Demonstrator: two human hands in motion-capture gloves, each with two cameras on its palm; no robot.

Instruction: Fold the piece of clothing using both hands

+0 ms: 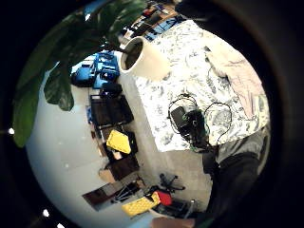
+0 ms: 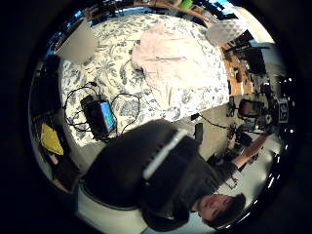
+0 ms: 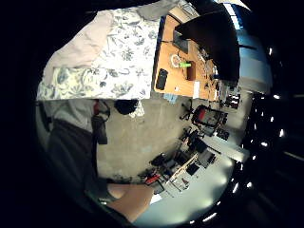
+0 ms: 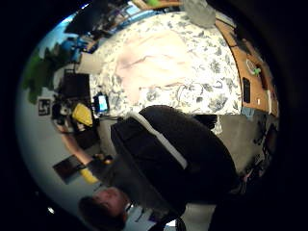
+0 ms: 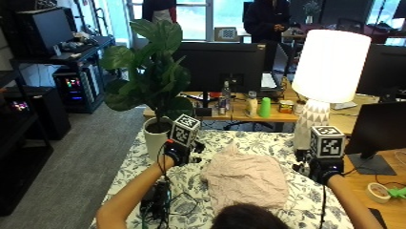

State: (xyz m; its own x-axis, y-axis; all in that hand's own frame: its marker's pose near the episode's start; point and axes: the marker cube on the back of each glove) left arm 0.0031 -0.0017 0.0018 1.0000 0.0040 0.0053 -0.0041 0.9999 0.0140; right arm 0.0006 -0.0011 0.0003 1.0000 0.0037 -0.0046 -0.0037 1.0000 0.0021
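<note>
One surface (image 5: pixel 298 210), covered in a leaf-print cloth. One pink garment (image 5: pixel 246 179) lies crumpled on it, mid-width, its lower hem running to the near edge; bare cloth shows on both its sides. One potted plant (image 5: pixel 152 76) stands at the far left corner, one white lamp (image 5: pixel 329 71) at the far right corner. One phone with cables (image 5: pixel 160 198) sits along the left edge. Two gloved hands: left hand (image 5: pixel 177 153) raised just left of the garment, right hand (image 5: pixel 323 168) raised to its right (neither touching it). Fingers of both: cannot tell how far open.
</note>
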